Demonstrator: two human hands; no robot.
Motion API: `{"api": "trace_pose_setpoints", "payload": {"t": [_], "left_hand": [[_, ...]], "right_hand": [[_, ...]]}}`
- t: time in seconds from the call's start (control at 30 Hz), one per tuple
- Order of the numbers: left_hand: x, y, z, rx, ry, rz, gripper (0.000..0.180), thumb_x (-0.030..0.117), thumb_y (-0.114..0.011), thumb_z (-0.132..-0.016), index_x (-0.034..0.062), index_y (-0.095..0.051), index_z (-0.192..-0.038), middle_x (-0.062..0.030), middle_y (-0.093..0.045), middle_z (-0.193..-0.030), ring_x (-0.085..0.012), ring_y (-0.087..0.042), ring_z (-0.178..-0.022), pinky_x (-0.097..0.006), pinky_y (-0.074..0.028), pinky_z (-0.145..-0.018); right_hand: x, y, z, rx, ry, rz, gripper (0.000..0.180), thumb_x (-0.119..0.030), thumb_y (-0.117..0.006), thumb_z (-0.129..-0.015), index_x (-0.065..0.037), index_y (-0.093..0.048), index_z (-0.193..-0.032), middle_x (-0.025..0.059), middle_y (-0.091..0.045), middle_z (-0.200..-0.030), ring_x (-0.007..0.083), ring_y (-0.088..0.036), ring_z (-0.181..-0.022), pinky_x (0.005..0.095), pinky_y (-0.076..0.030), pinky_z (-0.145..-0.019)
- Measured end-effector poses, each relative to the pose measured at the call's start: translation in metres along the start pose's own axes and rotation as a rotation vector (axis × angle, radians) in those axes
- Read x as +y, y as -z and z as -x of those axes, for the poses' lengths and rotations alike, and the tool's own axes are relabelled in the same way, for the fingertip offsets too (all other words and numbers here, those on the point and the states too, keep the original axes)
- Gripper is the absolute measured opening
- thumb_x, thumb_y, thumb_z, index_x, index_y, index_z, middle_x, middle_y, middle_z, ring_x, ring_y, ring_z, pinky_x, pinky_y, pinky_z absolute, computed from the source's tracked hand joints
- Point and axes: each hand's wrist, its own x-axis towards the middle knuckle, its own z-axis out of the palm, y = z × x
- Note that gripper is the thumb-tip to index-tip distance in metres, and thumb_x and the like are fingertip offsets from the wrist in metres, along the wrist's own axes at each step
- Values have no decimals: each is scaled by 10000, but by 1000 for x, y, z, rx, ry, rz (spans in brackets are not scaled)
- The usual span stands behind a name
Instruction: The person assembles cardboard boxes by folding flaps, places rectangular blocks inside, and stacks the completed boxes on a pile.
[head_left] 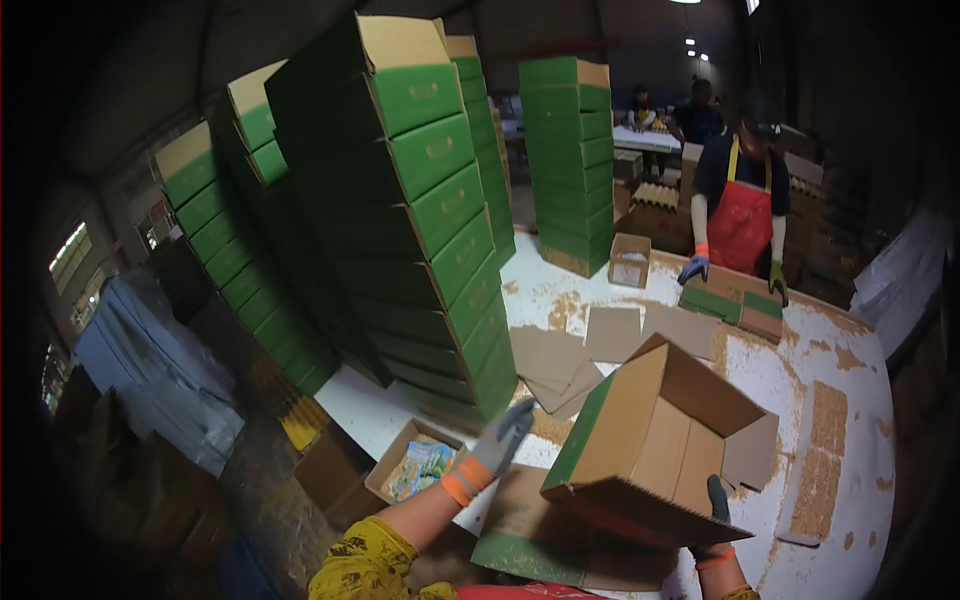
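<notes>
An open cardboard box [625, 420], green outside and brown inside, is tilted up above the table in front of me, its inside bare. My right hand [718, 505], in a grey glove with an orange cuff, grips the box's near right edge. My left hand [503, 440], gloved the same way, is off to the left of the box with its fingers stretched out and nothing in them. Beneath the tilted box lies a flat green and brown carton [530, 530]. Just beyond my left hand rises a tall stack of green boxes [440, 240].
Brown cardboard sheets [560, 365] lie mid-table. A small box of colourful packets [425, 470] stands left of my forearm. More green boxes [570, 165] are stacked behind. A person in a red apron [740, 220] handles a green carton [730, 305] across the table [850, 460].
</notes>
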Motion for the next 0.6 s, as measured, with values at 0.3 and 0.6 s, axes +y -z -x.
{"api": "trace_pose_setpoints", "payload": {"t": [0.3,0.6], "left_hand": [[122,385,-233,672,-699,346,495,60,-463,-1001,-4,-312,-1468,-119,-423,-1460,-208,-466,-1298,-338,-347,-1128],[213,511,-310,206,-397,420,862,660,-390,-943,20,-265,-1506,-116,-333,-1538,-206,-380,-1361,-332,-278,-1133]], "right_hand": [[-145,-163,-213,-661,637,267,486,-341,-441,-1018,-17,-436,-1380,110,-468,-1408,230,-473,-1242,354,-384,-1072],[-144,-578,-290,-340,527,222,585,-548,-450,-940,-115,-510,-1329,92,-527,-1378,281,-494,-1239,430,-379,-1070]]}}
